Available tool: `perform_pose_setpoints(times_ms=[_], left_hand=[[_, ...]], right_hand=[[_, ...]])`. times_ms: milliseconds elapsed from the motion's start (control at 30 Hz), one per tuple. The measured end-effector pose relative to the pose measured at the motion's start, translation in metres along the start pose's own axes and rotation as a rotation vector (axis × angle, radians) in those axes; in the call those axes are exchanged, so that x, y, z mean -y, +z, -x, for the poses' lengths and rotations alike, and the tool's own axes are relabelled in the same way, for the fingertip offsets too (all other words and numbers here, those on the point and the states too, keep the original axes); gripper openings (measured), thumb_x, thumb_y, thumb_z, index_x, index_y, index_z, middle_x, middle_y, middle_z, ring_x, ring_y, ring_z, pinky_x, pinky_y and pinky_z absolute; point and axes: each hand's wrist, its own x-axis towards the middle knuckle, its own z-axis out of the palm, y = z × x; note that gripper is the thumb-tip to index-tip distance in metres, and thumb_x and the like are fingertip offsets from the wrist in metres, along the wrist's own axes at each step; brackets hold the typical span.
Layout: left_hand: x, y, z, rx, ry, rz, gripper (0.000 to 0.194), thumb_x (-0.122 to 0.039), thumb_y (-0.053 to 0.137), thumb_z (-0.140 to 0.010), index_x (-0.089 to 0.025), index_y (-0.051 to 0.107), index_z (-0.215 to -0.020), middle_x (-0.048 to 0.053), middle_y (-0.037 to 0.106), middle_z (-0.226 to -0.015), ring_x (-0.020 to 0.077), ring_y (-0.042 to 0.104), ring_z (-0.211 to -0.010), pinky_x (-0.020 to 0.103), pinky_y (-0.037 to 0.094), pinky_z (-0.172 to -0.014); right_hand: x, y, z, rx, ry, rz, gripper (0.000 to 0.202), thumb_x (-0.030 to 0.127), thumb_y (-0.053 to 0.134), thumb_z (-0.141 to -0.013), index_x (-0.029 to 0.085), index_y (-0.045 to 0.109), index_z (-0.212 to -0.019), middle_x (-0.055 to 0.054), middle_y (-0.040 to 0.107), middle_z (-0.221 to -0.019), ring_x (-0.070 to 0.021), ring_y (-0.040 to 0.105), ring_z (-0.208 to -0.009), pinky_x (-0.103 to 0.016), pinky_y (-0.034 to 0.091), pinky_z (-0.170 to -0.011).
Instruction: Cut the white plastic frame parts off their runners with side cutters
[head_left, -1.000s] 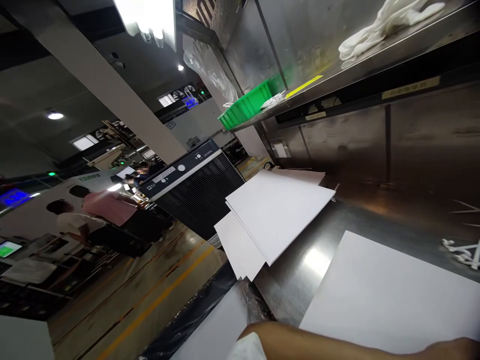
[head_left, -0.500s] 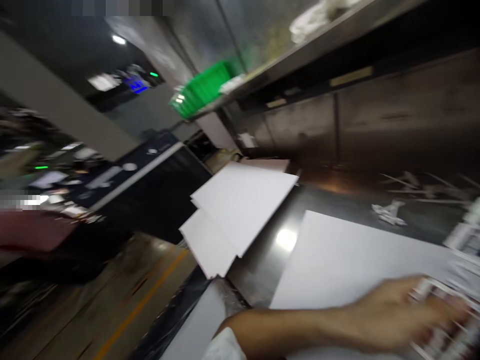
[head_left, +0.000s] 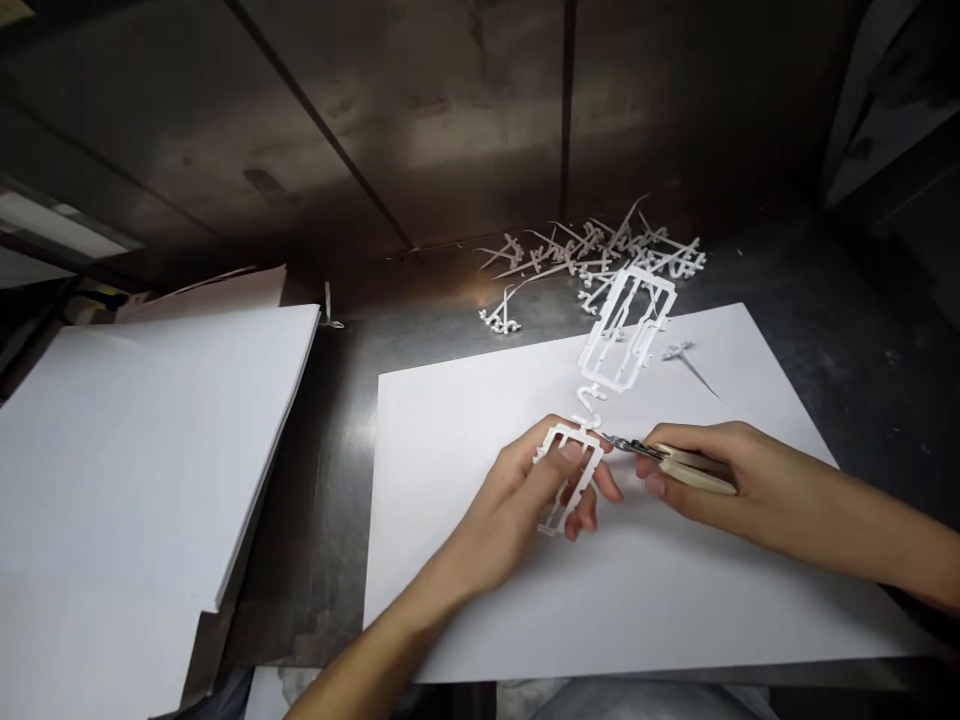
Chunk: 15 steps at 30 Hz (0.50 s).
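My left hand [head_left: 517,495] grips the lower of two white plastic frames [head_left: 561,432], thumb on its face and fingers behind. A curved white connecting piece [head_left: 587,405] links it to a second, larger openwork frame [head_left: 626,330] above, which leans out over the far edge of the paper. In my right hand [head_left: 697,460] is a pair of nippers [head_left: 694,472] with cream handles; their metal jaws point left, close to where the connecting piece meets the lower frame. Whether the jaws touch the plastic I cannot tell. Underneath both hands lies a large white sheet [head_left: 465,600].
A pile of white plastic offcuts [head_left: 592,245] lies behind the sheet, against the metal back wall [head_left: 465,120]. One thin offcut [head_left: 694,365] rests on the sheet. Stacked white boards [head_left: 150,450] stand at the left on the metal worktop [head_left: 315,540].
The view has swung right and down, from the room and shelf to the worktop. Both hands now show, with the nippers in the right; earlier one blurred hand was visible at white plastic parts.
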Motion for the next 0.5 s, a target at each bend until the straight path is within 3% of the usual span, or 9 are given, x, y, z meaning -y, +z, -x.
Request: perform_pose_setpoints(times_ms=[67,200,500], left_hand=[[0.000,-0.003,-0.001,0.006,0.025,0.030,0.043,-0.050,0.042,-0.117,-0.016,0.067,-0.105,0.009,0.075,-0.097,0.0133,0.064,-0.072,0.022,0.051,-0.063],[0.001,-0.006,-0.002,0.023,-0.006,0.076,0.048,-0.053,0.029,-0.117,-0.020,0.062,-0.109,0.009,0.080,-0.095,0.0161,0.068,-0.067,0.023,0.052,-0.057],[-0.012,0.006,0.000,0.022,-0.061,-0.126,0.030,-0.043,0.061,-0.115,-0.015,0.064,-0.105,0.007,0.080,-0.096,0.0095,0.063,-0.068,0.017,0.053,-0.058]], right_hand=[[-0.004,-0.002,0.000,0.072,0.015,0.004,0.027,0.046,0.068,-0.106,0.024,0.069,-0.090,0.001,0.047,-0.074,-0.0189,0.041,-0.065,-0.028,0.032,-0.051],[-0.010,-0.004,0.001,0.089,0.032,0.007,0.029,0.047,0.068,-0.107,0.024,0.069,-0.089,0.001,0.044,-0.073,-0.0187,0.039,-0.063,-0.028,0.030,-0.050],[-0.008,0.003,0.005,0.088,0.069,-0.017,0.040,0.058,0.066,-0.109,0.024,0.071,-0.088,0.000,0.050,-0.074,-0.0181,0.042,-0.061,-0.028,0.034,-0.050]])
